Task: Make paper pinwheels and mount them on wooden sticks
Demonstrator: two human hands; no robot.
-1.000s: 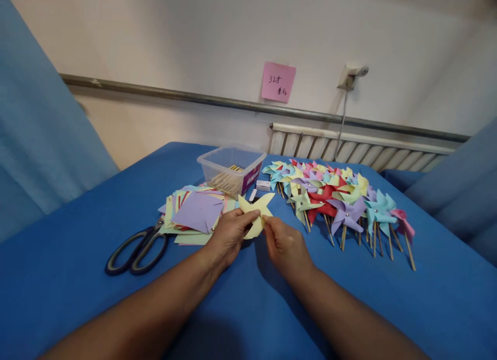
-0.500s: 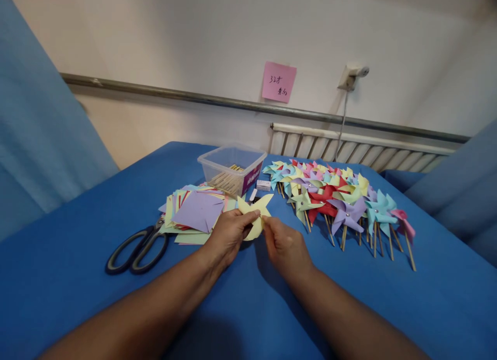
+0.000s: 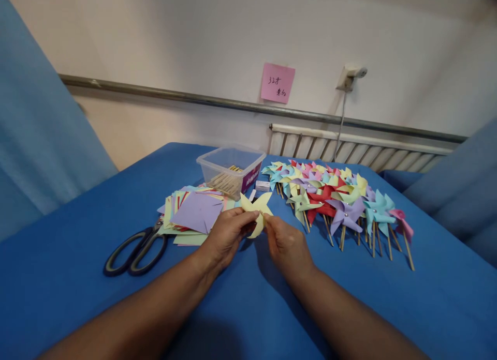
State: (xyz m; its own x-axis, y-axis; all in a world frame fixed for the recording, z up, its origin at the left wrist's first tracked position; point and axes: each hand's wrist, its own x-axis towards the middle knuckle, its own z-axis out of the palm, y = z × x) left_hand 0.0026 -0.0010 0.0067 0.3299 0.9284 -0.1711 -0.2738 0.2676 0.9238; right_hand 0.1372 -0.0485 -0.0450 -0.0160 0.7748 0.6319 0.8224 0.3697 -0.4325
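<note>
Head view: both your hands are around the centre of the frame, near each other, clamped on one pale yellow paper pinwheel (image 3: 261, 205). Your left hand (image 3: 226, 235) grips it from the left, thumb lying over the paper near its middle. Your right hand (image 3: 289, 243) is curled, fingertips pinched at its right edge; exact grip too small to tell. Pinwheel is held above the blue tabletop (image 3: 77, 251), pointed blades at upper left and upper right, another pointing down between your hands

Left of centre, behind your left hand: a loose stack of coloured paper (image 3: 198, 211), purple sheet on top; can't tell if your hand touches it. Dark-handled scissors (image 3: 143, 244) lie at lower left, handles toward you, upper end by the stack

Just beyond the stack, a clear plastic box (image 3: 206, 171) with a purple label, thin wooden sticks (image 3: 225, 183) leaning inside. Small white box (image 3: 263, 185) near its right corner

Right of centre: many finished pinwheels (image 3: 347, 213) crowded together, red, purple, blue, yellow, green, pink, sticks mostly toward you. Well apart from your right hand

Upper part of the frame: pink note (image 3: 277, 83) on the wall, metal rail (image 3: 186, 98) below it, radiator (image 3: 357, 147) at right, blue curtain (image 3: 46, 122) at left
</note>
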